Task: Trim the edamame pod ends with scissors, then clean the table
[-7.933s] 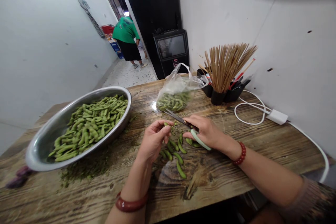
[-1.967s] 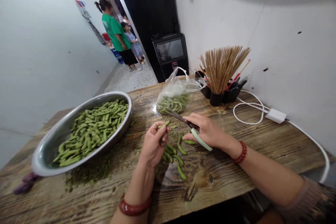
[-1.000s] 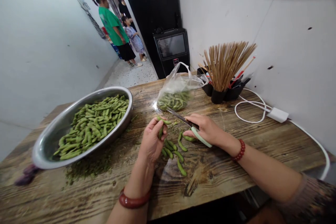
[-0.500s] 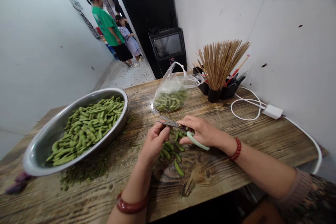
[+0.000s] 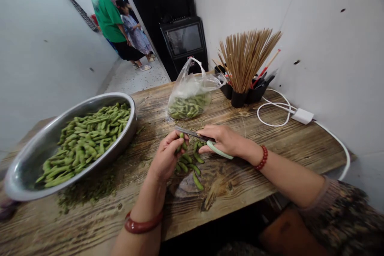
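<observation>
My left hand (image 5: 167, 153) pinches a green soybean pod (image 5: 182, 141) between thumb and fingers. Held in my right hand (image 5: 223, 139) is a pair of scissors (image 5: 218, 150) with pale green handles. Their blades point left, with the tips just above the pod. Several loose pods (image 5: 197, 182) lie on the wooden table below and between my hands. To the left stands a big metal basin (image 5: 134, 118) heaped with pods (image 5: 87, 142). Beyond my hands, a clear plastic bag (image 5: 187, 88) holds more pods.
Small green trimmings (image 5: 90, 194) litter the table (image 5: 228, 204) beside the basin. Black holders with wooden skewers (image 5: 247, 62) stand at the back, near a white cable and adapter (image 5: 302, 116). A black speaker (image 5: 185, 42) and two people (image 5: 108, 16) are beyond the table.
The pod in my left hand now shows upright at my fingertips, below the scissor tips. The whole view has shifted, so the table, basin and bag sit further left and higher.
</observation>
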Available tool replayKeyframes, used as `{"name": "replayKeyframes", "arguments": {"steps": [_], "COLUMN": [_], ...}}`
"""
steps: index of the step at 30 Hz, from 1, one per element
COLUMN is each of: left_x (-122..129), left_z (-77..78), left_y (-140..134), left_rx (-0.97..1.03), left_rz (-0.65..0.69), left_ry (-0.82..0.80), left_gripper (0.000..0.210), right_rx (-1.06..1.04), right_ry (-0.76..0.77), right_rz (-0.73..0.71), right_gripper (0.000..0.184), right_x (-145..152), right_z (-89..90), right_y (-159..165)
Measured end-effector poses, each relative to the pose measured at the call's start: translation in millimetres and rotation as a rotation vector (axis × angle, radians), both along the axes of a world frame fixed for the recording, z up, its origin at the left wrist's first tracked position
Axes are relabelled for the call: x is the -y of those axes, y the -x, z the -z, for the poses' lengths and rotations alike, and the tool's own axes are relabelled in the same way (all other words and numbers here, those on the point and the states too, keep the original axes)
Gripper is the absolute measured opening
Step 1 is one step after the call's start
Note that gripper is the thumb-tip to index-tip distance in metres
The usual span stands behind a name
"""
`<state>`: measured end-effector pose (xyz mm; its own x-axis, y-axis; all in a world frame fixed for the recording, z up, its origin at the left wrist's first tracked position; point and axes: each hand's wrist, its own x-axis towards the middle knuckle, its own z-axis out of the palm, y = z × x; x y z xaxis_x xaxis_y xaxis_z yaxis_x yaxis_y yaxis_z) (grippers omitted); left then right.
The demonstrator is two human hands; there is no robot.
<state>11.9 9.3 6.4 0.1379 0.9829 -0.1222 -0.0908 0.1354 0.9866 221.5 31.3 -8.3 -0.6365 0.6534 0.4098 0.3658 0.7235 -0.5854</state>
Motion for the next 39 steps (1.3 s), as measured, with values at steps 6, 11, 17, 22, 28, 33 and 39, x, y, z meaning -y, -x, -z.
{"name": "replayKeyframes", "arguments": {"steps": [6, 11, 17, 22, 28, 33, 39], "left_x": [-5.9, -5.1, -0.4, 5.8, 11.5, 12.3, 3.7], "left_z": [-8.5, 2.2, 23.8, 22.6, 17.3, 20.0, 9.4], "left_y": [5.4, -3.7, -16.6, -20.7, -25.8, -23.8, -7.0], "left_rx": [0.320, -0.067, -0.780, -0.938, -1.076, -1.289, -0.680], "left_rz": [0.027, -0.032, 0.218, 0.253, 0.266, 0.423, 0.036], "left_ry": [0.106, -0.030, -0.506, -0.567, -0.704, -0.641, -0.504], "left_gripper": [0.016, 0.016, 0.014, 0.014, 0.014, 0.024, 0.004], "right_rx": [-0.116, -0.205, -0.155, -0.138, -0.122, -0.136, -0.163], "right_ry": [-0.023, -0.006, -0.011, 0.004, -0.006, 0.003, -0.018], "right_rz": [0.192, 0.287, 0.264, 0.234, 0.223, 0.212, 0.239], "right_gripper": [0.033, 0.036, 0.037, 0.035, 0.033, 0.032, 0.036], "right_x": [-12.1, -15.6, -12.5, -11.4, -12.4, -11.8, -10.1], "right_z": [-4.0, -8.7, -5.3, -3.1, -1.4, 0.7, 1.6], "right_y": [-8.9, -11.8, -7.4, -5.9, -4.7, -2.9, -1.6]}}
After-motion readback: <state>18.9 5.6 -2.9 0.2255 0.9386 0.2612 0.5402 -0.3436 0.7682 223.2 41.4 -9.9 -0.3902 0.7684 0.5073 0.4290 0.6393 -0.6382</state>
